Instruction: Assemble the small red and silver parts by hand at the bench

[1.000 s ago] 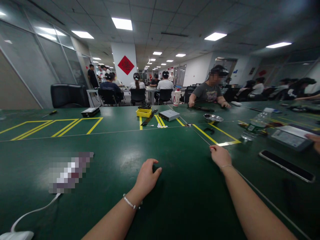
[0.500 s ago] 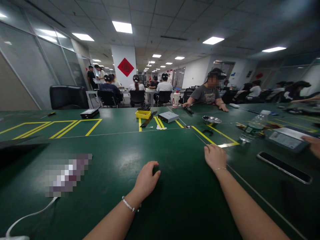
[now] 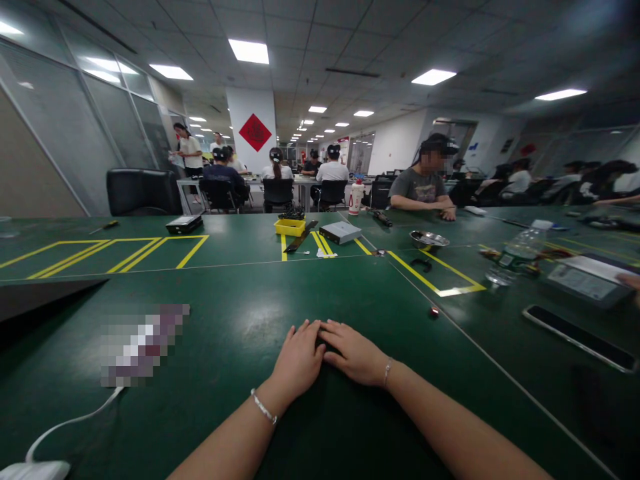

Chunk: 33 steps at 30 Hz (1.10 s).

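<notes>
My left hand (image 3: 300, 357) and my right hand (image 3: 356, 353) rest on the green table (image 3: 225, 333), their fingertips meeting in the middle. The fingers of both lie stretched out, and I see nothing held in either. A bracelet circles each wrist. To the right, beyond my right hand, lies a small shiny reddish object (image 3: 434, 311), too small to name. On my left is a device blurred into pixels (image 3: 145, 347), joined to a white cable (image 3: 75, 420).
A phone (image 3: 580, 337), a plastic water bottle (image 3: 520, 253) and a grey-white box (image 3: 590, 280) stand at right. Farther off are a metal bowl (image 3: 429, 239), a flat grey box (image 3: 340, 232) and a yellow tray (image 3: 290, 228). Across the table sits a person (image 3: 425, 183).
My right hand has moved left to meet my left hand; the small reddish object now shows where it was. The person across has drawn their hands together, away from the dark object.
</notes>
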Each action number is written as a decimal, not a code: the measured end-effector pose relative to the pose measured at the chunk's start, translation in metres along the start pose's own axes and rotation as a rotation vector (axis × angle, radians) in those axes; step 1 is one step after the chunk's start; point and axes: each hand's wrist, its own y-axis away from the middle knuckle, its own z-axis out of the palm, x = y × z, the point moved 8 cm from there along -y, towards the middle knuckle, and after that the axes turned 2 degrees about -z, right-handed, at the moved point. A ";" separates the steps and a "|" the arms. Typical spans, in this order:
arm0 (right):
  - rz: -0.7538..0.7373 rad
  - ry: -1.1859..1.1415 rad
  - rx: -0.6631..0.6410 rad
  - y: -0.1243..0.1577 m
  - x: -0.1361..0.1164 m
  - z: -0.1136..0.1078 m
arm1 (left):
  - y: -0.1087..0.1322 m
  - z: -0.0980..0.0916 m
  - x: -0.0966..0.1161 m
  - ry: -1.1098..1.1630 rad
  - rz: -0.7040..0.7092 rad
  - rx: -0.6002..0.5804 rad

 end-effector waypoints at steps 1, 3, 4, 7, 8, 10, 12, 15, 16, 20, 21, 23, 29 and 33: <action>0.029 0.014 0.041 0.002 0.010 -0.009 | 0.001 -0.001 0.001 -0.012 0.001 -0.007; 0.182 0.109 0.168 0.011 0.042 -0.035 | 0.002 -0.003 0.002 -0.022 0.000 -0.010; 0.302 0.185 0.233 0.020 0.062 -0.049 | 0.002 -0.004 0.002 -0.019 -0.001 -0.012; 0.747 0.415 0.337 0.065 0.125 -0.086 | 0.002 -0.005 0.002 -0.001 0.001 -0.016; 0.901 0.453 0.339 0.083 0.144 -0.094 | 0.001 -0.006 0.002 0.005 0.003 -0.017; 1.159 0.443 0.320 0.119 0.175 -0.102 | 0.001 -0.006 0.002 0.016 0.006 -0.018; 1.294 0.368 0.284 0.141 0.195 -0.101 | 0.002 -0.006 0.003 0.028 0.005 -0.020; 1.307 0.296 0.240 0.149 0.208 -0.094 | 0.003 -0.007 0.004 0.053 -0.001 -0.017; 1.291 0.290 0.233 0.148 0.210 -0.092 | 0.003 -0.008 0.004 0.064 0.002 -0.012; 1.223 0.301 0.241 0.143 0.216 -0.090 | 0.004 -0.011 0.005 0.123 0.024 0.011; 1.207 0.302 0.244 0.143 0.217 -0.091 | 0.004 -0.011 0.005 0.136 0.024 0.012; 1.184 0.299 0.249 0.142 0.219 -0.091 | 0.003 -0.011 0.004 0.149 0.016 0.009; 1.148 0.309 0.241 0.137 0.213 -0.091 | 0.003 -0.009 0.004 0.114 0.023 0.002; 1.115 0.327 0.239 0.132 0.205 -0.090 | 0.003 -0.007 0.003 0.083 0.026 0.000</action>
